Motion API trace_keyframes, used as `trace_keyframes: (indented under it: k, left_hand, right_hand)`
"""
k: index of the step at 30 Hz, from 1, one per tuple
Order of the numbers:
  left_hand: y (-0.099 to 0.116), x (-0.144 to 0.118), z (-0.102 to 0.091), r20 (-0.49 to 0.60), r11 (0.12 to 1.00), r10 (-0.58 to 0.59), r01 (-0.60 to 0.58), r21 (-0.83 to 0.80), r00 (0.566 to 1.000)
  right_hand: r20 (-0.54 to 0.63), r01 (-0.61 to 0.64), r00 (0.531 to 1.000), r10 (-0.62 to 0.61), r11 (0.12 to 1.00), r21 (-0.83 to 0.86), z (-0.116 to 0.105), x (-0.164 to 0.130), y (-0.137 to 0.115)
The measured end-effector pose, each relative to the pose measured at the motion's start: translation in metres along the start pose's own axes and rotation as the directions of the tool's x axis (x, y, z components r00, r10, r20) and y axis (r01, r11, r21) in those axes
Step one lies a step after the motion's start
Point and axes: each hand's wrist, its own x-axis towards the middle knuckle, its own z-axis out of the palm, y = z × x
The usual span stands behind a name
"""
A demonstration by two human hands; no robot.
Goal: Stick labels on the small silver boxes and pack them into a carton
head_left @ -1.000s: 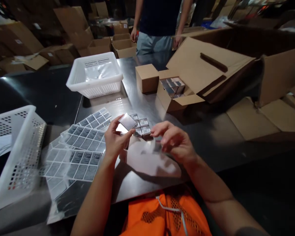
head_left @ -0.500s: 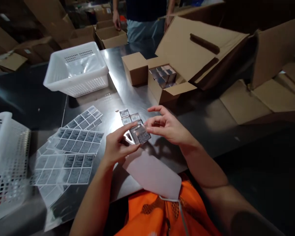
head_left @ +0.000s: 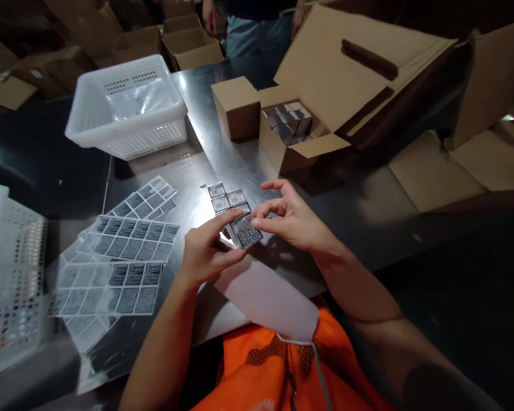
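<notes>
Small box (head_left: 245, 231) sitting just above the metal table (head_left: 223, 154), being pinched between left hand (head_left: 205, 254) from below-left and right hand (head_left: 291, 220) from the right, fingertips pressing its speckled label; more small boxes (head_left: 225, 200) lying just behind, label sheets (head_left: 120, 257) spreading to the left

Left basket (head_left: 8, 274) blurred, edge-cropped

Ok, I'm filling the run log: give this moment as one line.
left hand: holds small box | right hand: fingertips at its label | label sheets: left of hands | open carton: behind
</notes>
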Motion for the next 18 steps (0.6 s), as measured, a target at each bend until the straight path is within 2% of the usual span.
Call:
trace_keyframes:
  k: [18]
  left_hand:
    - [0.0013,-0.0007,0.0006,-0.015,0.999,0.014,-0.013,0.046,1.000]
  right_hand:
    - [-0.029,0.037,0.999,-0.037,0.999,0.007,0.0037,-0.0007,0.0048]
